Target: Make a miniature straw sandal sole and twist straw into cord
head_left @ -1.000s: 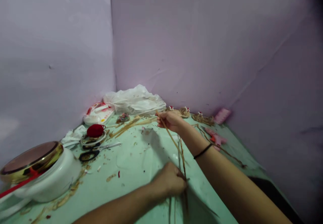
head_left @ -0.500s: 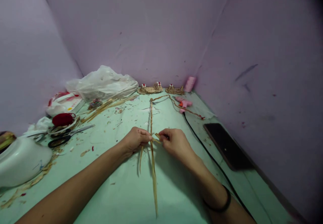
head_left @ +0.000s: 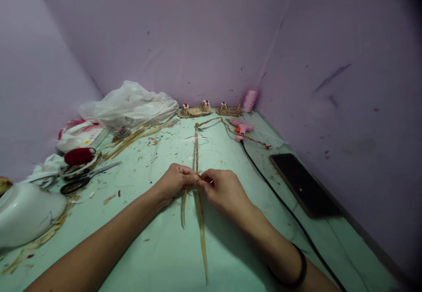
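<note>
A thin braid of dried plant fibre [head_left: 197,149] runs from the back of the table down to my hands. My left hand [head_left: 176,181] pinches its near end between thumb and fingers. Touching the same spot from the other side, my right hand [head_left: 224,189] is closed on a fibre strand, mostly hidden by its fingers. Below the hands hang a long loose strip [head_left: 202,235] and a shorter strip [head_left: 183,208]. The braid's far part bends right, passing over a pink glue gun [head_left: 242,127].
Scissors [head_left: 90,177], red yarn [head_left: 79,156], a white container [head_left: 31,213] and a plastic bag [head_left: 128,105] lie left. At the back are small woven pieces [head_left: 196,109] and a pink spool [head_left: 249,100]. A phone [head_left: 305,184] and black cord [head_left: 277,195] are right.
My right hand has moved left, bringing its strand in against the braid beside my left fingertips. The left hand keeps its pinch. The view has shifted slightly.
</note>
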Demonstrator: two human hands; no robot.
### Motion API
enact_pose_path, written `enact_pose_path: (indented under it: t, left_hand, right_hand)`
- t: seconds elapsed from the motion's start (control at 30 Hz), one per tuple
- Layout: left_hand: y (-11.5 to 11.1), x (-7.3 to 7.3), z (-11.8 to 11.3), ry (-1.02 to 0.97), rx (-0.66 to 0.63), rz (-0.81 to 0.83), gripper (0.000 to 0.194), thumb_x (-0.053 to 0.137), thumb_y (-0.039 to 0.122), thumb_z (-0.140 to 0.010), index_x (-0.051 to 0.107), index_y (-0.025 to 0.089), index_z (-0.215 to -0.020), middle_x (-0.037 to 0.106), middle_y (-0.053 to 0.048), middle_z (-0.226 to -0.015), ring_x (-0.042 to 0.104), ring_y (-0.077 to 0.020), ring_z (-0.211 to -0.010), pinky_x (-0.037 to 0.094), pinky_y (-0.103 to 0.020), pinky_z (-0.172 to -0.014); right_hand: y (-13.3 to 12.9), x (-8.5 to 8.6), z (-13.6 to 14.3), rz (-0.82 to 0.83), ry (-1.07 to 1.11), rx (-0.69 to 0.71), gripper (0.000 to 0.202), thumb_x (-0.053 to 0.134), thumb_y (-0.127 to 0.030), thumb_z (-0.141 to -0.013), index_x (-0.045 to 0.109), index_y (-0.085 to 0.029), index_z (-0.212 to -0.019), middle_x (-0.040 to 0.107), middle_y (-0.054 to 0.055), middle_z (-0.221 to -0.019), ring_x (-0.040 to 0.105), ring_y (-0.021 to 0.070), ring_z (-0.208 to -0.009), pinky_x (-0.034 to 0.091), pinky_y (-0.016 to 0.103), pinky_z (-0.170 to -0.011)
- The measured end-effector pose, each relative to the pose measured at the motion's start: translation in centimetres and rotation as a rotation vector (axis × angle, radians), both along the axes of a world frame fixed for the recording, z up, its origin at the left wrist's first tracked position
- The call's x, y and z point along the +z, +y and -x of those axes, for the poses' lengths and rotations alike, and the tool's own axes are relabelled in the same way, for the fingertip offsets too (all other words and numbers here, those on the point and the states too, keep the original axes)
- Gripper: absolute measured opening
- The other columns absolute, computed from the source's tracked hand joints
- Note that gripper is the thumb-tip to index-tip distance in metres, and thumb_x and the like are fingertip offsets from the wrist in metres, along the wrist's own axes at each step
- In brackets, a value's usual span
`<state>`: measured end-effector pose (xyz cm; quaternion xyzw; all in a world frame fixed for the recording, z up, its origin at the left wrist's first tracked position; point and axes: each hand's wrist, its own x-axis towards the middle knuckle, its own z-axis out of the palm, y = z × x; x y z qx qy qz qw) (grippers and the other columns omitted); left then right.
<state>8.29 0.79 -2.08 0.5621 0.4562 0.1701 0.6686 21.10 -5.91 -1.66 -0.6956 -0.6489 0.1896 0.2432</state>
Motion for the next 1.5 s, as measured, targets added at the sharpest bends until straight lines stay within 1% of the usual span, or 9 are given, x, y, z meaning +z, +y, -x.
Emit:
enact_pose_path:
  t: [0.2,0.37,0.5,0.7,0.8,0.9,1.07,1.37,1.5]
  left_hand:
    - [0.1,-0.4,0.0,0.017,-0.025,-0.032,0.019,0.06,0.027,-0.059,0.051,0.013,-0.05,0.035,0.007,-0.034,0.022,-0.0024,-0.032,0.01,-0.022,-0.038]
    - [0.2,-1.3,-0.1,-0.015,-0.053,-0.073,0.015,0.059,0.026,-0.058,0.057,0.011,-0.057,0.037,0.007,-0.037,0.025,-0.0031,-0.037,0.014,-0.021,-0.04]
    - [0.2,-1.6,-0.2,-0.016,0.019,-0.085,0.013,0.059,0.023,-0.055,0.054,0.011,-0.051,0.038,0.006,-0.037,0.026,-0.0032,-0.037,0.016,-0.021,-0.041]
    - [0.1,-1.6,-0.4,-0.025,0.063,-0.102,0.01,0.058,0.02,-0.053,0.056,0.011,-0.049,0.048,0.002,-0.042,0.034,-0.0054,-0.041,0.022,-0.021,-0.043]
    - [0.1,-1.8,-0.4,-0.01,0.071,-0.137,0.011,0.059,0.022,-0.053,0.058,0.011,-0.051,0.048,0.002,-0.041,0.035,-0.0061,-0.042,0.024,-0.021,-0.044]
    - [0.1,-1.9,-0.3,-0.015,0.063,-0.139,0.011,0.059,0.022,-0.054,0.058,0.01,-0.052,0.049,0.002,-0.042,0.036,-0.006,-0.041,0.024,-0.021,-0.044]
    - [0.1,-1.6,-0.3,-0.092,0.041,-0.086,0.01,0.057,0.019,-0.056,0.06,0.01,-0.054,0.057,-0.002,-0.047,0.038,-0.006,-0.041,0.023,-0.02,-0.043]
    - [0.1,-1.9,-0.1,-0.123,0.027,-0.154,0.01,0.054,0.016,-0.058,0.061,0.01,-0.053,0.054,0.001,-0.046,0.037,-0.0052,-0.042,0.022,-0.02,-0.044]
    - [0.0,-1.7,-0.1,-0.084,0.086,-0.197,0.008,0.055,0.016,-0.055,0.057,0.011,-0.05,0.043,0.005,-0.038,0.031,-0.0044,-0.04,0.022,-0.019,-0.043]
  right_hand:
    - [0.3,-0.2,-0.1,-0.005,0.053,-0.019,0.02,0.046,-0.017,-0.072,0.066,-0.017,-0.072,0.065,0.004,-0.062,0.052,0.0124,-0.053,0.031,0.022,-0.05]
    - [1.0,-1.9,-0.6,0.033,0.216,-0.056,0.016,0.048,-0.02,-0.07,0.064,-0.016,-0.066,0.061,0.002,-0.055,0.049,0.0113,-0.05,0.031,0.021,-0.046]
    - [1.5,-2.4,-0.6,0.16,0.519,-0.119,0.01,0.052,-0.017,-0.066,0.059,-0.015,-0.059,0.055,-0.001,-0.05,0.046,0.0088,-0.043,0.031,0.019,-0.041]
    - [1.3,-0.5,-0.8,0.501,1.199,-0.206,0.02,0.042,-0.013,-0.079,0.054,-0.011,-0.063,0.059,0.003,-0.057,0.051,0.0074,-0.043,0.043,0.018,-0.043]
    - [1.7,-0.3,-1.4,0.688,1.366,-0.168,0.021,0.039,-0.006,-0.079,0.055,-0.009,-0.065,0.058,0.003,-0.055,0.053,0.0067,-0.044,0.045,0.016,-0.046]
    - [2.3,-0.5,-2.0,0.808,1.399,-0.141,0.024,0.037,-0.003,-0.079,0.056,-0.008,-0.064,0.057,0.003,-0.053,0.053,0.0061,-0.043,0.045,0.014,-0.048]
    - [3.0,-0.8,-2.6,0.936,1.432,-0.111,0.023,0.039,-0.012,-0.082,0.059,-0.006,-0.074,0.061,0.005,-0.057,0.057,0.0085,-0.051,0.046,0.017,-0.056]
    - [3.2,-0.2,-2.1,0.938,1.338,-0.193,0.021,0.041,-0.008,-0.077,0.058,-0.007,-0.065,0.058,0.003,-0.052,0.053,0.0065,-0.045,0.043,0.016,-0.051]
    - [3.3,0.0,-1.4,0.797,1.138,-0.224,0.016,0.048,-0.008,-0.07,0.055,-0.009,-0.056,0.051,-0.001,-0.045,0.043,0.0051,-0.037,0.035,0.015,-0.039]
